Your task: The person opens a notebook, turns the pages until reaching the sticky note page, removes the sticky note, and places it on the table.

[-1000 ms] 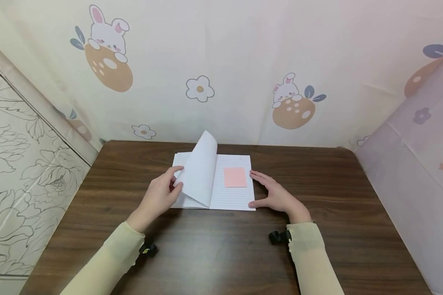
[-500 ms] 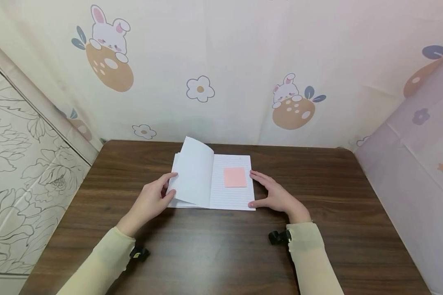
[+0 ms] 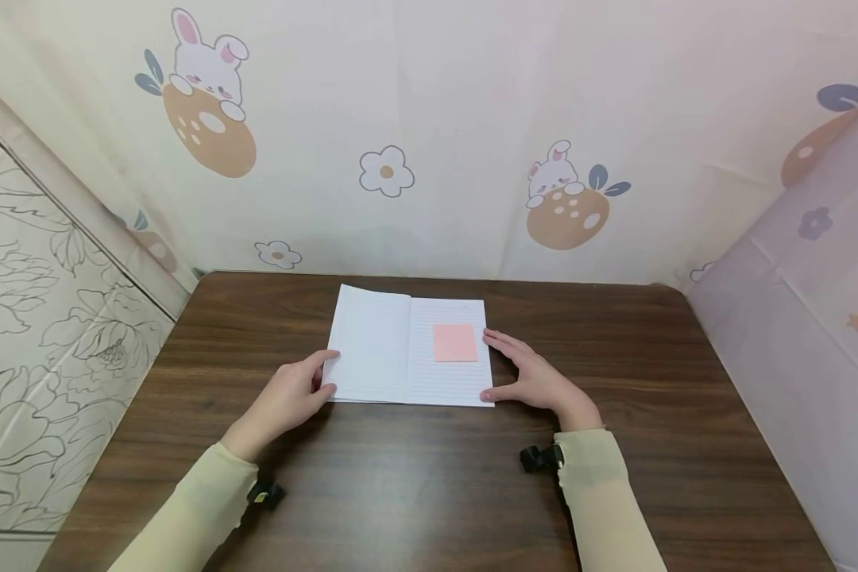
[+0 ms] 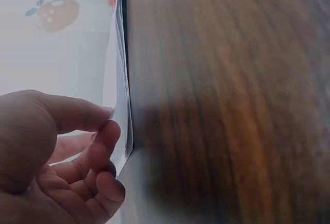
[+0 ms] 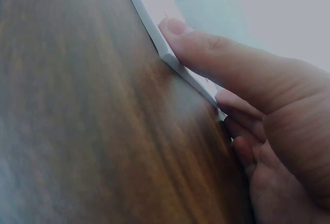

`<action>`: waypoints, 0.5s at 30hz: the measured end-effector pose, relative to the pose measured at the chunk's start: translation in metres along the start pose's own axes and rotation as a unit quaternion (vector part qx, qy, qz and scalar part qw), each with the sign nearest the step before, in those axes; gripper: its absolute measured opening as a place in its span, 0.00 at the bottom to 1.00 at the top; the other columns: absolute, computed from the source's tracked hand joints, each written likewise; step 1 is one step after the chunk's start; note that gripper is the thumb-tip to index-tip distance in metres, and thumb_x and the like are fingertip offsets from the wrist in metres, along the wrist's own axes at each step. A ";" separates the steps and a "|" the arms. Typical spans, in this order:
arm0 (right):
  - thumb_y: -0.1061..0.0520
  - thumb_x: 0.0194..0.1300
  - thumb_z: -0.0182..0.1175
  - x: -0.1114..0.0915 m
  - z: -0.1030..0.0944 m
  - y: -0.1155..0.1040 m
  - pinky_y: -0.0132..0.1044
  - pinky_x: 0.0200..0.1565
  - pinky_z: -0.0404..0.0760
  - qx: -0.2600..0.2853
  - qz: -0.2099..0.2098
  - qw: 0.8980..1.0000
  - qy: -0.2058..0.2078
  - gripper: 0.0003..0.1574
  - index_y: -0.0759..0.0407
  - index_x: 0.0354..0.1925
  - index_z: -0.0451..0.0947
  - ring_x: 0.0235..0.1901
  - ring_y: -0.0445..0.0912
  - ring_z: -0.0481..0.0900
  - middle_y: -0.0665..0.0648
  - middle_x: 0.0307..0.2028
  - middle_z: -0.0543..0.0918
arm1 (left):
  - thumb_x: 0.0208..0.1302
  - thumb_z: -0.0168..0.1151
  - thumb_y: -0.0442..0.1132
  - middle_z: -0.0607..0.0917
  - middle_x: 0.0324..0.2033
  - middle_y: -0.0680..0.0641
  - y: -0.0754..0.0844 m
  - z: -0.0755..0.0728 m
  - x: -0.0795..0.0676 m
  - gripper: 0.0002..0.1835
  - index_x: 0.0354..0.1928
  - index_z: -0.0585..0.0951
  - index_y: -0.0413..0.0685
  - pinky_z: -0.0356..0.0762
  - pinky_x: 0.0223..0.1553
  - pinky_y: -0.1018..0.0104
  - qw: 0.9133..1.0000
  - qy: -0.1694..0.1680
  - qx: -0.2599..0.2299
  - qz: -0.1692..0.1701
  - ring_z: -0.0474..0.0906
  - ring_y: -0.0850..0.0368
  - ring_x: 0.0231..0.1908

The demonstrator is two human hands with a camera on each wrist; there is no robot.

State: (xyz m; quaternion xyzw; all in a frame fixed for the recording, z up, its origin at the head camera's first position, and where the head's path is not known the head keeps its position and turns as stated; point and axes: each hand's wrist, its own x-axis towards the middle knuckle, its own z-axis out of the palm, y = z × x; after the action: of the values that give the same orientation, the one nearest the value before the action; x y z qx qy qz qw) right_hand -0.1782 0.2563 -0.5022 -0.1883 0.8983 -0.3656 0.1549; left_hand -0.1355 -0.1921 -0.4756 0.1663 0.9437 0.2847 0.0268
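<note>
While the open white lined notebook (image 3: pixel 409 347) lies at the brown wooden table's (image 3: pixel 429 485) twelve o'clock, the left hand (image 3: pixel 291 395) pinching its nine-o'clock page edges should press them flat as the right hand's (image 3: pixel 536 380) relaxed, uncurled fingers brace the three-o'clock edge beside the pink square sticky note (image 3: pixel 454 342).

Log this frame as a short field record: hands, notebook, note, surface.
surface: dark wood table
notebook: open notebook, lying flat on the table, lined right page showing
note: pink sticky note on the right page, untouched
left hand: left hand at the notebook's left edge, thumb and fingers pinching the page edges
right hand: right hand against the notebook's right edge, fingers straight, steadying it
backdrop: cloth with rabbit and flower prints
</note>
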 end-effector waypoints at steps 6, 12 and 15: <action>0.37 0.58 0.84 0.000 -0.001 -0.001 0.71 0.78 0.55 0.005 0.002 1.000 0.000 0.69 0.51 0.86 0.60 0.84 0.61 0.51 0.57 0.87 0.55 | 0.70 0.73 0.34 0.79 0.25 0.53 -0.006 0.005 0.003 0.25 0.65 0.80 0.34 0.73 0.30 0.62 0.999 -0.026 0.000 -0.021 0.70 0.59 0.23; 0.37 0.58 0.84 0.000 -0.001 -0.003 0.71 0.78 0.55 0.006 0.002 1.000 0.001 0.69 0.51 0.86 0.60 0.84 0.61 0.51 0.57 0.86 0.55 | 0.70 0.74 0.36 0.81 0.27 0.53 -0.013 0.008 0.006 0.25 0.66 0.81 0.37 0.75 0.32 0.61 0.999 -0.038 -0.003 -0.026 0.73 0.58 0.25; 0.37 0.58 0.84 -0.001 -0.002 -0.003 0.71 0.78 0.55 0.007 0.002 1.000 0.002 0.69 0.51 0.86 0.60 0.84 0.62 0.51 0.57 0.86 0.55 | 0.68 0.75 0.34 0.82 0.26 0.53 0.000 -0.001 0.006 0.25 0.65 0.82 0.36 0.75 0.32 0.61 0.997 -0.051 0.008 -0.051 0.74 0.59 0.25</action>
State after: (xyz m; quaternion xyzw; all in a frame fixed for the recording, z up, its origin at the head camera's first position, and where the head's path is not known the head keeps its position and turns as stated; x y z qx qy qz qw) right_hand -0.1774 0.2557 -0.4989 -0.1849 0.8963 -0.3719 0.1553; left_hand -0.1413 -0.1907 -0.4749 0.1322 0.9507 0.2663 0.0879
